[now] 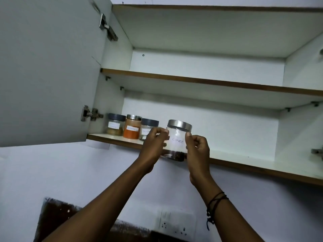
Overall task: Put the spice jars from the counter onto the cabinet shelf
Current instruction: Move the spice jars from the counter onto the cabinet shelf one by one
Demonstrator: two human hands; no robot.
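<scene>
A clear jar (pixel 176 142) with a silver lid, a white label reading "cloves" and dark cloves at its bottom is held up at the front edge of the lower cabinet shelf (pixel 244 158). My left hand (pixel 153 145) grips its left side and my right hand (pixel 197 151) grips its right side. Three jars stand at the shelf's left end: a grey-lidded jar (pixel 115 125) of tan powder, a silver-lidded jar (pixel 132 127) of orange powder, and a second grey-lidded jar (pixel 147 128) partly hidden behind my left hand.
The cabinet door (pixel 49 70) hangs open on the left. An upper shelf (pixel 209 82) runs across above. The lower shelf stretches bare to the right of the held jar. A wall socket plate (pixel 176 222) sits on the wall below.
</scene>
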